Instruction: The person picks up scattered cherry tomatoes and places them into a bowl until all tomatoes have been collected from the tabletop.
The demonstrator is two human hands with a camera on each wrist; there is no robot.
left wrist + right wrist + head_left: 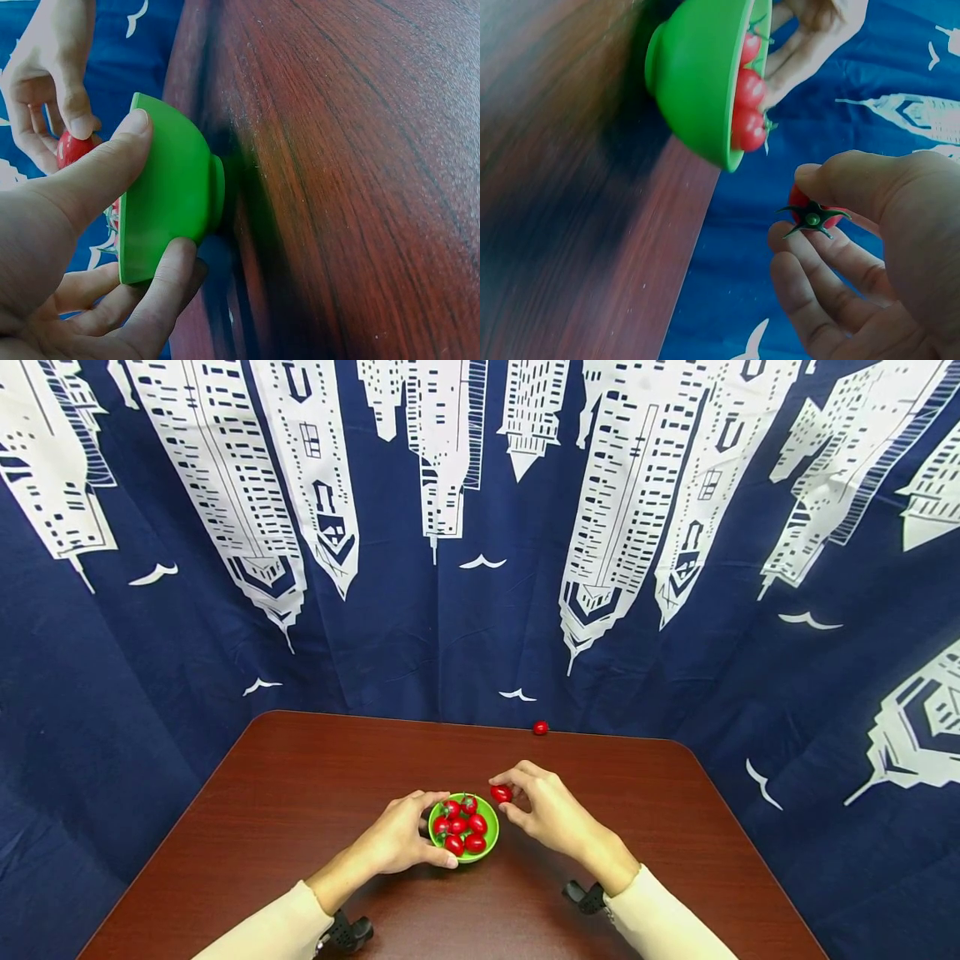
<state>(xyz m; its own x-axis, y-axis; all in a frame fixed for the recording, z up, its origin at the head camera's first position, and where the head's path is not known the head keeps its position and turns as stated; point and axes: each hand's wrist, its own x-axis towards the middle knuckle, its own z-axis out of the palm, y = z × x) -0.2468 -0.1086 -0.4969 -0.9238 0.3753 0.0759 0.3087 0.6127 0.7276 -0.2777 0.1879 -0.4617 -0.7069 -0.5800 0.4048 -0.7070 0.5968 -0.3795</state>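
One small red cherry tomato with a green stalk (501, 793) is pinched in the right hand (551, 814) just beside the rim of the small green plastic bowl (487, 847), which the left hand (397, 842) grips. Risk: a loose pinch lets it roll across the brown wooden table (300, 793), like the stray tomato (540, 727) at the far edge.

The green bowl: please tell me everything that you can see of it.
The green bowl is small, round and smooth, plastic by its look, with a short foot ring. It stands upright on the brown table, near the front edge. Several red cherry tomatoes with green stems fill it. The left hand grips its rim between thumb and fingers.
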